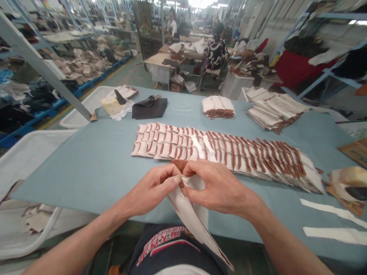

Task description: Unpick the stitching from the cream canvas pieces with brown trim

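Note:
My left hand and my right hand meet at the table's near edge, both pinching one cream fabric piece with a brown edge. Its long end hangs down over my lap. Just beyond my fingers lies a long overlapping row of similar cream and brown pieces, spread across the blue-grey table from the middle to the right.
Stacks of the same pieces sit at the far side, with a black fabric piece and papers far left. White strips lie near right. White bins stand left. People sit working beyond.

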`<state>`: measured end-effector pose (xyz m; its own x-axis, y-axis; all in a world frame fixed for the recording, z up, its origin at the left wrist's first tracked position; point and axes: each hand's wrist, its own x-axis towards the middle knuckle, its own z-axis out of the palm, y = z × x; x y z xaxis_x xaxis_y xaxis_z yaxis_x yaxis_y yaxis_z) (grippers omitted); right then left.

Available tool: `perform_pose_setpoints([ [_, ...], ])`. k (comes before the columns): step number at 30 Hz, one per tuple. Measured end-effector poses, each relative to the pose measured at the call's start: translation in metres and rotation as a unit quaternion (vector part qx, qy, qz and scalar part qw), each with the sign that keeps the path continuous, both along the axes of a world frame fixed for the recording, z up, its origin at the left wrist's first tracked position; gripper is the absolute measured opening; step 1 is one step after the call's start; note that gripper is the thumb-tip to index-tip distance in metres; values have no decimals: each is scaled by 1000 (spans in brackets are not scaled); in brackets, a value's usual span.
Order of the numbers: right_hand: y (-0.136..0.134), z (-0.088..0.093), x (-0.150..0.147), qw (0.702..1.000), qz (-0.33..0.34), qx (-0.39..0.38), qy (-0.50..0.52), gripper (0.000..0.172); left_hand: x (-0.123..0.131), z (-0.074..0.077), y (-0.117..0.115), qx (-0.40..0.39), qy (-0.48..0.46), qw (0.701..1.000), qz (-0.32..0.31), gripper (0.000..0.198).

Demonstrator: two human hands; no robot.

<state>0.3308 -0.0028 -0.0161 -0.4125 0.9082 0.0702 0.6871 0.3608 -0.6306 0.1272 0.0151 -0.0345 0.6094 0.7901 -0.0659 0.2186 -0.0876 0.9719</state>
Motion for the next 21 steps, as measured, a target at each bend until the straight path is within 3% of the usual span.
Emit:
perform_pose_setpoints([
  [3,-2,-12,-2,996,-20,73,51,31,-2,-5,-7,54,3,997,53,30],
  [5,-7,-20,-4,992,-57,81,79,38,-4,-7,-12,79,2,993,92,29],
  [9,-20,-37,-10,985,-98,-51,135,9,-3,-16,-23,111,24,982,154,24],
  [11,-24,-45,-14,974,-105,-102,174,13,-1,-23,-28,108,25,979,173,23],
  [17,-29,-68,-29,941,-141,-148,271,17,2,-47,-30,6,-2,972,234,28],
  [21,-37,-82,-38,922,-167,-184,297,9,5,-59,-27,-202,-112,938,256,36],
])
